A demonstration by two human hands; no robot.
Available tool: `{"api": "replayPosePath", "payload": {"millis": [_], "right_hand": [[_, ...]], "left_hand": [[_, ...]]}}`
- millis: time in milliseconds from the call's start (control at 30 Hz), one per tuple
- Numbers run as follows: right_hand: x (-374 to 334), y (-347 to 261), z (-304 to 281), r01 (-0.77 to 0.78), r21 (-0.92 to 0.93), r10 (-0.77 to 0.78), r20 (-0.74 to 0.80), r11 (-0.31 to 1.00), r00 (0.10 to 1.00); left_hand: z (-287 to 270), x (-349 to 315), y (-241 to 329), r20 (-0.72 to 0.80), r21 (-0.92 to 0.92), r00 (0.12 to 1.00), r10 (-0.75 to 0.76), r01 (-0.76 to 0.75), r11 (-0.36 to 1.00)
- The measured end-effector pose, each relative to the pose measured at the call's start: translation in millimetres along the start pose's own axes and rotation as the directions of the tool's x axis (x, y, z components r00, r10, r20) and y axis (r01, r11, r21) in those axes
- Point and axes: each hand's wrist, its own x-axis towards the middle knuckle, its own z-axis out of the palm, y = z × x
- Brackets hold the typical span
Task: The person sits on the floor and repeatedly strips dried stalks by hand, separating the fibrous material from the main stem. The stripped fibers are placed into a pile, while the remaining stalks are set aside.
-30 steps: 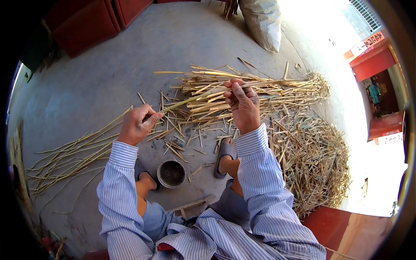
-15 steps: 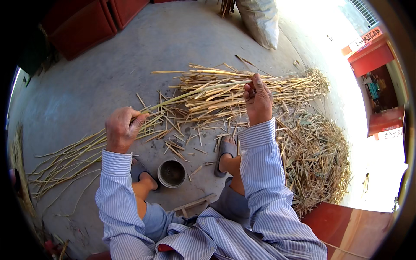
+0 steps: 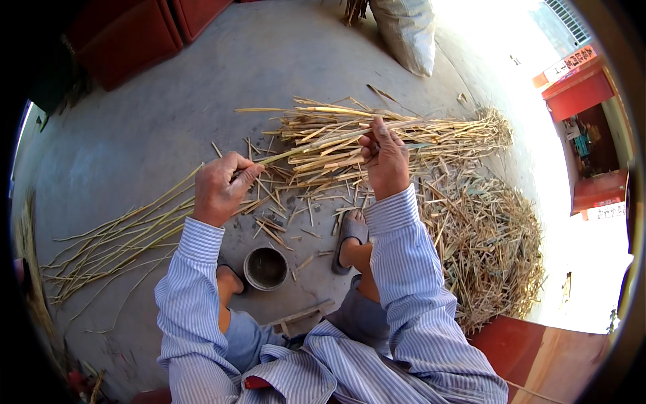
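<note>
A long, pale green-yellow stalk (image 3: 296, 152) is stretched between my two hands, slanting up to the right. My left hand (image 3: 221, 190) is closed in a fist around its lower part, thumb pressed on the fingers. The upper part is pinched between the thumb and fingers of my right hand (image 3: 387, 158). Behind and below the hands lies a bundle of dry straw-coloured stalks (image 3: 323, 161) on the floor. Thin greenish stems (image 3: 128, 232) fan out on the floor to the left of my left hand.
A round grey pot (image 3: 268, 289) stands between my feet, near a low wooden frame (image 3: 306, 314). A heap of dry leaf husks (image 3: 494, 246) lies at the right. Stalk scraps litter the grey floor (image 3: 182, 94). A pale sack (image 3: 407, 34) and red armchairs (image 3: 128, 47) stand farther off.
My left hand has moved right and slightly up, closer to my right hand. My right hand has shifted a little left. Less of the stalk shows between them.
</note>
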Motion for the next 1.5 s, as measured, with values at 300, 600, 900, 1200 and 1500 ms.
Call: {"api": "replayPosePath", "payload": {"millis": [300,600,900,1200,1500], "right_hand": [[8.3,-24.7,-38.1,-0.066,0.097,0.073,-0.072,0.993,0.995],[-30.2,23.2,35.1,-0.018,-0.055,0.031,0.251,0.998,0.967],[-24.5,31.6,30.3,-0.107,-0.033,0.111,0.145,0.994,0.983],[-10.3,10.6,15.5,-0.072,-0.014,0.072,0.045,0.997,0.996],[49.3,-49.9,-135.5,0.048,0.385,-0.032,-0.049,0.922,0.998]], "left_hand": [[-15.5,-2.7,-19.6,0.038,-0.068,0.997,-0.072,0.074,0.995],[4.8,0.4,-10.2,0.022,0.002,1.000,-0.002,0.002,1.000],[7.8,-6.7,-1.9,-0.100,0.403,0.884,0.457,-0.384,0.831],[0.6,-6.9,-0.8,-0.098,0.305,0.930,0.353,-0.310,0.901],[-34.3,-19.9,-31.2,-0.099,0.125,0.990,0.097,-0.084,0.989]]}}
